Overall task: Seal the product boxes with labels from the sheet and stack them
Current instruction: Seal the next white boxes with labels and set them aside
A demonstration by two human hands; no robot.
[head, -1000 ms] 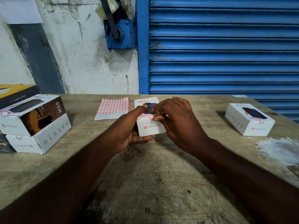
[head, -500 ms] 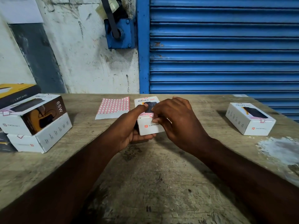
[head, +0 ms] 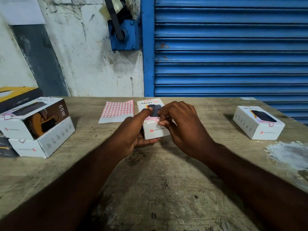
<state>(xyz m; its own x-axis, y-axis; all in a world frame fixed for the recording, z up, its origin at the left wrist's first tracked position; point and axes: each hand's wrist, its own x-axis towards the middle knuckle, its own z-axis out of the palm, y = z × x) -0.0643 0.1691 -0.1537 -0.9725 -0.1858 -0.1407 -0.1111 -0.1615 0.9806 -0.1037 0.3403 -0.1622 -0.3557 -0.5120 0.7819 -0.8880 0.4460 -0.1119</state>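
Observation:
A white Halley 20K product box (head: pixel 154 130) is at the table's middle, gripped from the left and underneath by my left hand (head: pixel 135 132), thumb on its top. My right hand (head: pixel 181 125) presses a small red-edged label (head: pixel 157 120) with curled fingers onto the box's near top edge. The label sheet (head: pixel 117 110), a grid of red-outlined stickers, lies flat just left of the box. At the left stand two stacked boxes (head: pixel 38 127), each with a label on its edge. A single labelled box (head: pixel 258 122) sits at the right.
A yellow and black carton (head: pixel 15 95) sits behind the left stack. The wooden table (head: pixel 158 189) has a white paint patch (head: pixel 290 154) near its right edge. A blue roller shutter (head: pixel 230 47) and a stained wall back the table.
My right fingers have shifted slightly along the box's near edge over the label; the box and my left hand stay almost where they were.

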